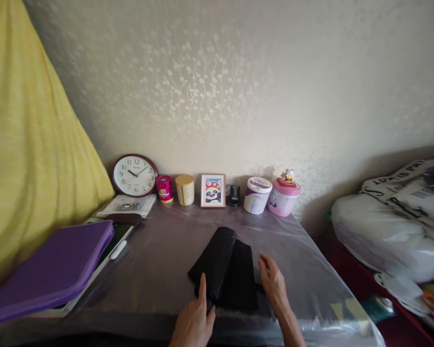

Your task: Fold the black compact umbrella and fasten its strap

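Both hands are down on the black cloth [221, 266], which lies near the middle of the table's [155, 270] near edge, on the clear plastic cover. The left hand [194, 319] is open, its forefinger stretched out and pressing the near end of the thick, doubled-over left part of the cloth. The right hand [273, 285] lies open and loose too, fingertips resting on the flatter right part; neither hand is clenched or pinching anything. It looks like a fold in mid-progress: one side is already turned over into a bulky band, while the other is a single flat layer. A further fold, I'd judge, calls for a proper pinch on an edge, with the opposite side pinned so the slick plastic doesn't let the bundle slide. Along the far edge stand a clock [135, 175], two small tins [184, 190], a framed picture [213, 191] and two tubs [257, 194]. All are well apart from the cloth, as is the purple case [50, 270] at the left edge.
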A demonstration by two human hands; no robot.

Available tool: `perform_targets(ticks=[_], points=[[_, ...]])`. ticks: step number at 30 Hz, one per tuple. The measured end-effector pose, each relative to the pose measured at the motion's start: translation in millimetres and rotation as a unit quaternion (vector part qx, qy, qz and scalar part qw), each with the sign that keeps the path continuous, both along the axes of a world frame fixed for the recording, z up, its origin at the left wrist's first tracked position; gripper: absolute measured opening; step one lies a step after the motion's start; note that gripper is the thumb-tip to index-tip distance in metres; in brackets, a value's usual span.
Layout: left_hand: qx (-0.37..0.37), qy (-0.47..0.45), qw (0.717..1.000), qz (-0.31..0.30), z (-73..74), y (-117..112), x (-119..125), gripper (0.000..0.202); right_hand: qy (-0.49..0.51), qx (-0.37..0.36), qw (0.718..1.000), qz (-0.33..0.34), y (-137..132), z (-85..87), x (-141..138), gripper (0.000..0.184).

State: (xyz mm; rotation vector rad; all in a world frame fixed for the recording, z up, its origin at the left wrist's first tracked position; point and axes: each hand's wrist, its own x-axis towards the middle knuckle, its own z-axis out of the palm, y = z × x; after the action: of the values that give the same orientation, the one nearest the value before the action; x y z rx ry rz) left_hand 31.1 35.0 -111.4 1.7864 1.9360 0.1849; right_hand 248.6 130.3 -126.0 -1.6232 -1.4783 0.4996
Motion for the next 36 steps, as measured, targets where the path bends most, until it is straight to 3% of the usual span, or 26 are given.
perform_targets(ticks=[4, 8, 11, 15, 18, 21, 25, 32, 36], points=[[-0.004, -0.049, 0.999, 0.005, -7.3, 1, -5, 0.068, 0.076, -0.102, 0.992, 0.005, -1, -12.4, 17, 0.04], [0.008, -0.068, 0.998, 0.012, -7.1, 1, -8, 0.066, 0.149, -0.155, 0.976, 0.038, -2, -7.5, 6, 0.042], [0.004, -0.096, 0.995, 0.016, -1.3, 0, -9, 0.066, 0.128, -0.181, 0.974, 0.047, 1, -2.9, -2, 0.043], [-0.052, -0.175, 0.983, 0.024, 7.1, 0, -11, 0.067, -0.048, -0.099, 0.994, 0.011, 7, -3.6, -4, 0.037], [-0.083, -0.232, 0.968, 0.044, 10.1, -1, -12, 0.067, -0.124, -0.069, 0.99, 0.008, 12, -5.5, -4, 0.032], [-0.087, -0.274, 0.957, 0.047, 12.5, -2, -13, 0.068, -0.094, -0.102, 0.99, 0.029, 17, -4.8, -4, 0.036], [-0.093, -0.293, 0.951, 0.045, 17.5, -3, -15, 0.069, -0.038, -0.093, 0.995, 0.026, 25, -2.6, -8, 0.04], [-0.085, -0.233, 0.967, 0.051, 16.4, 0, -11, 0.067, 0.041, -0.057, 0.997, 0.022, 37, -1.5, -22, 0.041], [-0.068, -0.19, 0.979, 0.031, 10.3, 1, -12, 0.067, 0.116, -0.02, 0.991, 0.063, 39, 12.8, -31, 0.039]])
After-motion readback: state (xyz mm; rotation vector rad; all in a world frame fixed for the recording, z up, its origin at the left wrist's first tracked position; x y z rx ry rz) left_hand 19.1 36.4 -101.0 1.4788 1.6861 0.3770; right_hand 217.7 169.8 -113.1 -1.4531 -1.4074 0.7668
